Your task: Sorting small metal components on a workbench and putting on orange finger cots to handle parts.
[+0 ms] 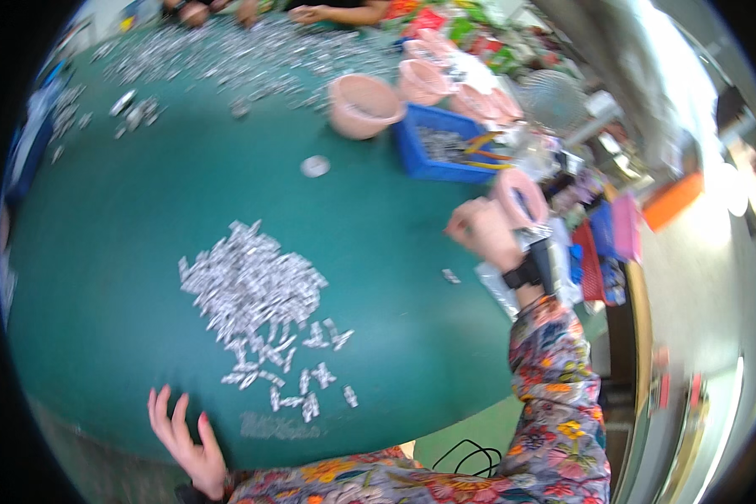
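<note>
Green tabletop (386, 244) is stretching out ahead of both hands, carrying nearly everything nearby. One heap of small silvery pieces (256, 281) is lying ahead of the left hand (189, 445), slightly to its right, and well left of the right hand (483, 231); it is presumably sitting there to be within reach of either. Its loose outliers, too jumbled for a sure count, are spreading toward the person. One blue bin (441, 170) is standing beyond the right hand, and at least five pink bowls (359, 122) are sitting ahead of and beside that hand, seemingly keeping containers off to one side. The left hand is lying open, fingers apart, holding nothing; the right hand is showing partly bent, blurred fingers, so whether it is gripping anything I cannot tell. One pale disc (315, 166) is lying ahead-left of the right hand, and one lone piece (451, 275) just short of it.
</note>
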The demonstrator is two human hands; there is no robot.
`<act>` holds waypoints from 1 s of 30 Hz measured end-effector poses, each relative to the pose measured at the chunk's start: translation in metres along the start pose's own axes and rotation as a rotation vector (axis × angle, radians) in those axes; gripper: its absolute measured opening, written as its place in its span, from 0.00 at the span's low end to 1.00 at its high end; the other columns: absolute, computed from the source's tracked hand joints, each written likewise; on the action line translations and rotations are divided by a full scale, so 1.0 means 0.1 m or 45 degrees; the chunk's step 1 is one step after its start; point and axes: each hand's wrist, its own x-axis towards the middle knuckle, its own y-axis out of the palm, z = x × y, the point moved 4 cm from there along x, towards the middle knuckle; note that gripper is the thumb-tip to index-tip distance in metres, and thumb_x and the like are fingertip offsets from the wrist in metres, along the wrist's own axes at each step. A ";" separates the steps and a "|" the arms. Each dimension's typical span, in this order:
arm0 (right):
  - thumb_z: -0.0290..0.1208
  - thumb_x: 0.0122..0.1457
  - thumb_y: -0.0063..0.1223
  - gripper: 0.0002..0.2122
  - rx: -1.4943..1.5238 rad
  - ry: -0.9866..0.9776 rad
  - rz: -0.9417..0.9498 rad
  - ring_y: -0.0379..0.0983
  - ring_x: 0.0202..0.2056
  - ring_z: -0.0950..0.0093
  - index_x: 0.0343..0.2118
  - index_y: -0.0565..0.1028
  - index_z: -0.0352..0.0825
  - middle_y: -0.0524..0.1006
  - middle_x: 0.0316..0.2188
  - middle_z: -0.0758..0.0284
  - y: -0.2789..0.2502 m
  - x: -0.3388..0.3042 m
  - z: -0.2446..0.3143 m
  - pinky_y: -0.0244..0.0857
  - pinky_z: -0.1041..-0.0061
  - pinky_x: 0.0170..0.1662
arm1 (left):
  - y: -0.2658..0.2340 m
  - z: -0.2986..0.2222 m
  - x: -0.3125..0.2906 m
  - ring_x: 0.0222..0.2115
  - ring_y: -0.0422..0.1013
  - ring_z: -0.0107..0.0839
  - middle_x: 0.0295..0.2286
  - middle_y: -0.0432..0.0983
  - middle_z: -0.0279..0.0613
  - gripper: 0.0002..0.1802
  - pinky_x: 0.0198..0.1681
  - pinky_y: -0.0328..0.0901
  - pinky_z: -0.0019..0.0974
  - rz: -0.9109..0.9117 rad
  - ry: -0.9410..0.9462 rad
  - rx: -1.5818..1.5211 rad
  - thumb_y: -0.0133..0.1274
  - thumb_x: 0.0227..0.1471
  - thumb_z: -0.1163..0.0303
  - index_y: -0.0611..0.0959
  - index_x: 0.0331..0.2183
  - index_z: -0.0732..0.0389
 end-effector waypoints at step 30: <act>0.31 0.51 0.57 0.07 0.137 0.957 -0.338 0.76 0.36 0.61 0.32 0.80 0.37 0.81 0.30 0.63 -0.10 -3.53 -1.55 0.67 0.64 0.44 | 0.46 -1.81 0.00 0.55 0.59 0.54 0.48 0.72 0.52 0.15 0.60 0.51 0.55 0.310 0.796 0.258 0.49 0.53 0.74 0.79 0.44 0.63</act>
